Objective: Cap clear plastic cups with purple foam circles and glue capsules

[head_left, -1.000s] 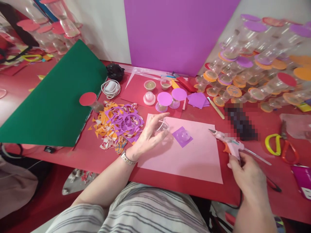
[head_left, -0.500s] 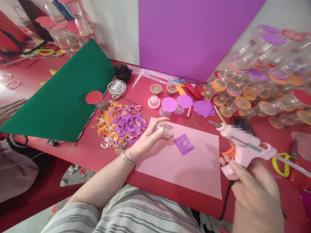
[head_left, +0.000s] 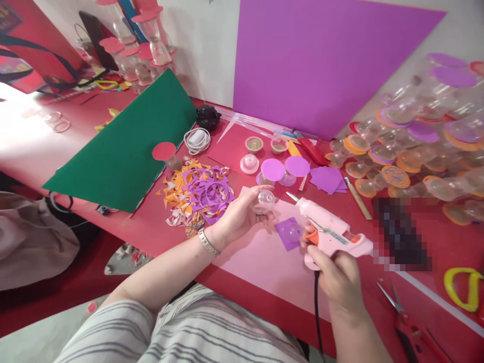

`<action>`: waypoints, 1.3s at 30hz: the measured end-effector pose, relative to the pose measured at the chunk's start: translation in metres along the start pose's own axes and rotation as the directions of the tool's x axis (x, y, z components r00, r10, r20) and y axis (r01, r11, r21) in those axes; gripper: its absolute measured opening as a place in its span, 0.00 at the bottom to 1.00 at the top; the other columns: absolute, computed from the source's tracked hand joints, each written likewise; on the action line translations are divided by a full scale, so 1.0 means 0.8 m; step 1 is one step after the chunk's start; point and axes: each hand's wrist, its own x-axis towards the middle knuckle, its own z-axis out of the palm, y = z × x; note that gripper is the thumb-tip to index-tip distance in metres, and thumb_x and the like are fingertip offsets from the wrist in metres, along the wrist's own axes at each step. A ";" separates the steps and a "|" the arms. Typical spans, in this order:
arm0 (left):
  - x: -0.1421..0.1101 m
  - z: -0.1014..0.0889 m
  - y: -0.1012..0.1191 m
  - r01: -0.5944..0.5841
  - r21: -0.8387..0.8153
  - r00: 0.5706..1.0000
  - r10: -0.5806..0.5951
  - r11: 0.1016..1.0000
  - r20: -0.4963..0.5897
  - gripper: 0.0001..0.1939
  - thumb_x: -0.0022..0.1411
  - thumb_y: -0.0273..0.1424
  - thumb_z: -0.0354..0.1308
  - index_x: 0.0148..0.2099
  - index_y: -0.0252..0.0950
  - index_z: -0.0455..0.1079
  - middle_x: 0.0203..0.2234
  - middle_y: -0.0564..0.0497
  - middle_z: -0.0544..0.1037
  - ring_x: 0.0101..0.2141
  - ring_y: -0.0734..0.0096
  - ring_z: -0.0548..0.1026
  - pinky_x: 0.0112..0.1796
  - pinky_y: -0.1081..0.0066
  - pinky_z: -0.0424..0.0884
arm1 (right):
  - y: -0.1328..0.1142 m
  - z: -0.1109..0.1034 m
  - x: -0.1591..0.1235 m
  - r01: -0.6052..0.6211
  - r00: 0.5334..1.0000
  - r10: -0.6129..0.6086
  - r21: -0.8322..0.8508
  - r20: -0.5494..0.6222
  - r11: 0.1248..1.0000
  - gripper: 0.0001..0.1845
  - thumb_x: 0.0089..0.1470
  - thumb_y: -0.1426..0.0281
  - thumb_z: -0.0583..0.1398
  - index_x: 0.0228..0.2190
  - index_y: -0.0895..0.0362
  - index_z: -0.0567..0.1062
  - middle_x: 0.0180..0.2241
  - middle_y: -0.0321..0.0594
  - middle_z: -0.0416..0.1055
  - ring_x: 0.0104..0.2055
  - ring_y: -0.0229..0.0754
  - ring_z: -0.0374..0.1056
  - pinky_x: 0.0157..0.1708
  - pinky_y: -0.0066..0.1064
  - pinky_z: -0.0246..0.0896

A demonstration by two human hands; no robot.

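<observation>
My left hand [head_left: 242, 214] is closed around a small clear plastic dome-shaped cup [head_left: 263, 201], above the pink sheet [head_left: 249, 257]. In my right hand [head_left: 338, 277] is a pink glue gun [head_left: 328, 227] with an orange trigger; my fingers wrap its handle, and its metal nozzle points left towards the cup, with a gap between. Between the hands lies a purple paper square [head_left: 283, 234] on the pink sheet, with another clear dome [head_left: 294, 232] on top of it, partly behind the right fingers.
Purple and orange paper scraps [head_left: 207, 194] are heaped on the left. Behind are purple-topped cups [head_left: 273, 170], purple squares [head_left: 328, 180] and sand-filled cups [head_left: 254, 145]. A green board [head_left: 124, 146] leans at left; clear bottle shapes [head_left: 401, 136] are stacked at right. Red scissors [head_left: 412, 327] lie near right.
My right hand has brought the glue gun leftwards, its nozzle now near the clear cup. The left hand still holds the cup, turned somewhat. The view has shifted slightly.
</observation>
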 end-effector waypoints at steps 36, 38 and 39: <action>0.000 0.004 -0.021 -0.069 0.226 0.998 0.067 0.972 0.020 0.32 0.68 0.57 0.47 0.46 0.33 0.74 0.23 0.50 0.77 0.20 0.75 0.72 0.24 0.74 0.66 | 0.016 -0.006 -0.022 0.614 0.781 -0.601 -0.388 0.171 0.687 0.06 0.61 0.73 0.62 0.41 0.56 0.78 0.33 0.43 0.80 0.36 0.47 0.78 0.30 0.34 0.77; 0.000 0.004 -0.020 -0.069 0.226 0.998 0.067 0.972 0.017 0.32 0.68 0.57 0.47 0.47 0.33 0.75 0.24 0.50 0.77 0.21 0.74 0.72 0.24 0.74 0.67 | 0.018 -0.007 -0.023 0.606 0.785 -0.595 -0.414 0.172 0.680 0.06 0.62 0.73 0.62 0.42 0.57 0.78 0.34 0.43 0.81 0.38 0.48 0.79 0.32 0.35 0.78; 0.000 0.004 -0.020 -0.066 0.227 0.998 0.065 0.972 0.012 0.32 0.68 0.57 0.47 0.48 0.33 0.75 0.24 0.50 0.77 0.21 0.75 0.72 0.24 0.74 0.67 | 0.019 -0.008 -0.024 0.605 0.784 -0.596 -0.421 0.172 0.675 0.06 0.62 0.73 0.62 0.42 0.57 0.78 0.35 0.44 0.81 0.39 0.48 0.79 0.33 0.36 0.79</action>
